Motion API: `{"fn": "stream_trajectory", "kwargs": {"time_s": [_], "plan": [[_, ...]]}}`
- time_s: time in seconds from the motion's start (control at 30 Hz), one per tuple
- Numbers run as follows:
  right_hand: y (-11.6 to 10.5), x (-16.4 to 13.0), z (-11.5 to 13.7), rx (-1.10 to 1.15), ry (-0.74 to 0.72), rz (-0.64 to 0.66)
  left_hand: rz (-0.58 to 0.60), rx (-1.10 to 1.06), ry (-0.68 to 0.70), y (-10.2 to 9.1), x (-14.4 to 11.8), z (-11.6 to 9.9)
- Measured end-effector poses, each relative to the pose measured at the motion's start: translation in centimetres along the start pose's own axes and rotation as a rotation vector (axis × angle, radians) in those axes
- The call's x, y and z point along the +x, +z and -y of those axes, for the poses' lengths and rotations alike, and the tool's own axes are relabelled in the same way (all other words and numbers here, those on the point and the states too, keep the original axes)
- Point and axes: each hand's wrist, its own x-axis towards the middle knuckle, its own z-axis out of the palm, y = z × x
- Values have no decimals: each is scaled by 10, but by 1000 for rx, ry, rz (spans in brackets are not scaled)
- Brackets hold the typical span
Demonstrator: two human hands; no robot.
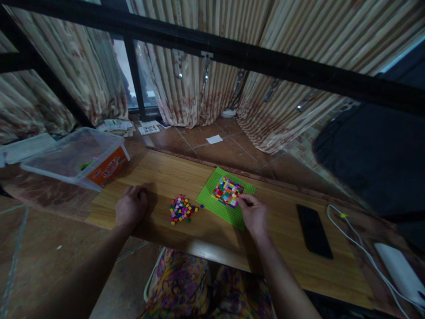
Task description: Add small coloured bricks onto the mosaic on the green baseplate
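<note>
Green baseplate point(229, 212) flat on wooden table point(186, 173), multicolour brick patch point(227, 191) built near its centre. Right hand point(254, 214) rests on baseplate's near-right edge, fingertips pinched together at patch's right edge; held piece too small to tell. Loose brick pile point(181, 209) just left of baseplate. Left hand point(131, 206) loosely curled, flat on table, left of pile, holding nothing. Black phone point(314, 230) well right.

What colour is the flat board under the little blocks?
Bright green, clearest in the head view: the board beside the right hand.
</note>
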Motion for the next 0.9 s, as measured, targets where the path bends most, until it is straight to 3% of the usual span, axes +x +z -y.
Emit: {"fn": "stream_trajectory", "kwargs": {"time_s": [0.27,0.6,0.8,0.9], "plan": [[-6,-1,6,-156,-166,49,7,-7,-10,1,-1,1],[-12,5,11,-186,-134,100,14,-30,-23,-2,-2,-3],[-2,-20,30,-212,-291,20,11,-21,-2,-1,-3,-3],[20,-39,47,-178,-366,217,11,-21,-7,-1,-2,-3]]}}
